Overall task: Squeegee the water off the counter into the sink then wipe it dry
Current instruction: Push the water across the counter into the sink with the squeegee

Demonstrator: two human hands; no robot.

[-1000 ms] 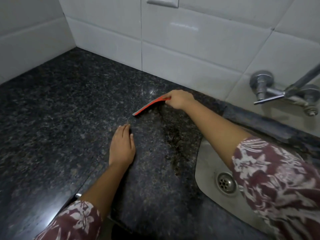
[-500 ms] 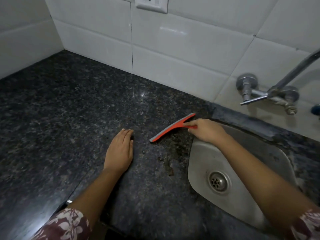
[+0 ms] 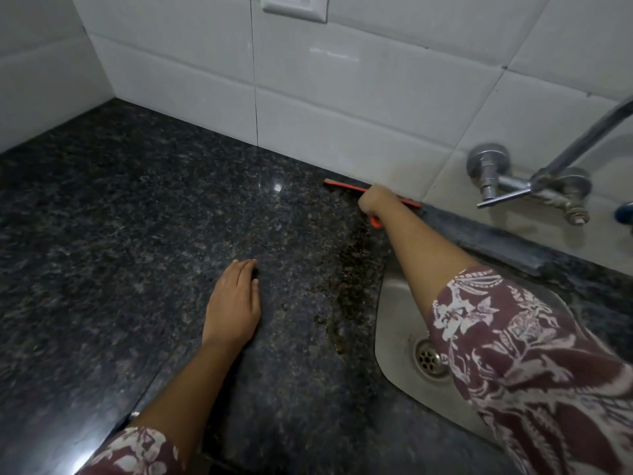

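Note:
My right hand (image 3: 376,200) grips the handle of an orange squeegee (image 3: 346,186), whose blade lies along the back of the dark speckled granite counter (image 3: 137,234), against the foot of the tiled wall. A wet brownish streak of water (image 3: 349,269) runs on the counter just left of the steel sink (image 3: 394,323), ending in a small puddle by the sink's near left rim. My left hand (image 3: 234,303) rests flat, palm down, on the counter in the middle, holding nothing.
A chrome wall tap (image 3: 527,186) with a long spout juts out above the sink at the right. A white wall socket (image 3: 294,6) sits on the tiles at the top. White tiled walls close the counter's back and left; its front edge is near my left forearm.
My right hand has carried the squeegee from the sink's left rim back to the wall, and the blade now lies along the wall's foot. My left hand has stayed flat.

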